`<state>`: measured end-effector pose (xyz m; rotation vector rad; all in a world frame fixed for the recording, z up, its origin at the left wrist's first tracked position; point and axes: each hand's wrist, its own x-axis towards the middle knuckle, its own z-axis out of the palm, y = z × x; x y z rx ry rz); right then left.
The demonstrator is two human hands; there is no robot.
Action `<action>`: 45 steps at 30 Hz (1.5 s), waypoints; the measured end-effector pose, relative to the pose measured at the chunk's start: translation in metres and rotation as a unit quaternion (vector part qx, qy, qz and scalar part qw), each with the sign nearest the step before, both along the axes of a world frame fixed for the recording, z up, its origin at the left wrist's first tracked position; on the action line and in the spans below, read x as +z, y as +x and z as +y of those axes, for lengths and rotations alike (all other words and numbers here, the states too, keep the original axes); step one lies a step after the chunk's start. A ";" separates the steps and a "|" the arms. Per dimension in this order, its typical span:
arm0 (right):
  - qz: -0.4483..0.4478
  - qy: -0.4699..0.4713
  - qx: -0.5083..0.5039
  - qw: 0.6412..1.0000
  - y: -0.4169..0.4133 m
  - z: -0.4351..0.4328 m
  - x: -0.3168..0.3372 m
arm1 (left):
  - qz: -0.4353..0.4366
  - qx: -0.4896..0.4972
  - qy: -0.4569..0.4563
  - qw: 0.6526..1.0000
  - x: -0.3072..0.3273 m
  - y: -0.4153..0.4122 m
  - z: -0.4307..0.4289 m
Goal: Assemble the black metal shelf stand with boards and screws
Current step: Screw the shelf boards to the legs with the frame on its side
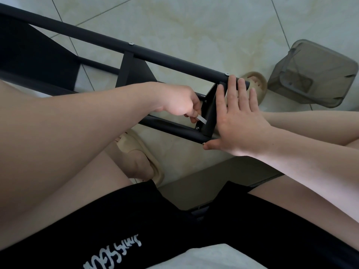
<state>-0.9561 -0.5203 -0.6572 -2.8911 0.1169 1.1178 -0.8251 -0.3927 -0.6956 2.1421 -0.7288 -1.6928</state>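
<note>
Your left hand (pixel 180 101) pinches a silver tool (pixel 201 119) at the black shelf frame (pixel 165 58) lying on the floor (pixel 194 26); your right hand (pixel 239 117) presses flat-fingered on its end. A grey bin (pixel 314 74) lies beyond; the tool's tip is unclear.

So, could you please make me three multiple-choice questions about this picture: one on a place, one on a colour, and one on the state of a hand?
1. Where is the grey bin? A on the lap; B on the floor, beyond the end of the black frame; C on a table.
2. What colour are the slippers? A red; B blue; C beige.
3. How is the right hand? A flat, fingers straight, on the frame; B curled round a tool; C hanging idle.
Answers: 1 B, it is on the floor past the frame's end; 2 C, both are pale beige; 3 A, it lies flat on the frame while the left hand pinches the silver tool.
</note>
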 end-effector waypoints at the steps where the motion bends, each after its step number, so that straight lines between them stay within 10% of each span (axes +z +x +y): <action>1: 0.000 0.000 0.000 1.000 0.000 0.000 0.000 | -0.002 -0.007 0.002 1.000 0.000 0.000 0.000; 31: 0.002 0.004 -0.004 1.000 0.002 0.000 0.000 | -0.106 -0.064 0.005 0.992 0.005 0.004 0.003; 45: -0.006 0.003 0.000 1.000 0.002 -0.001 0.001 | 0.038 0.243 0.006 0.969 -0.006 -0.013 -0.006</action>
